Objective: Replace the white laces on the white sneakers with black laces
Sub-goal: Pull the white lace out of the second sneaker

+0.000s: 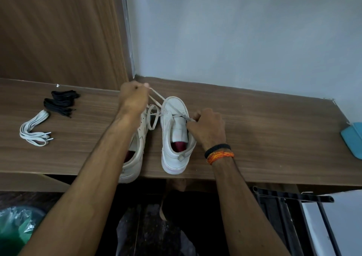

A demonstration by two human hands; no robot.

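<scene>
Midway through, both hands draw the white lace (156, 97) from the right sneaker (174, 130) at frame centre; left hand (134, 97) and right hand (207, 126) each pinch an end. One removed lace (33, 128) lies at left beside the untouched black laces (58, 103); the left sneaker (135, 148) stands apparently unlaced.

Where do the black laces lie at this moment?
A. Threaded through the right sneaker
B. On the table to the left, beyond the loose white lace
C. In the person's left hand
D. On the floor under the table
B: the black laces lie bundled on the wooden table, left of the sneakers and just beyond the loose white lace, with neither hand touching them.
</scene>
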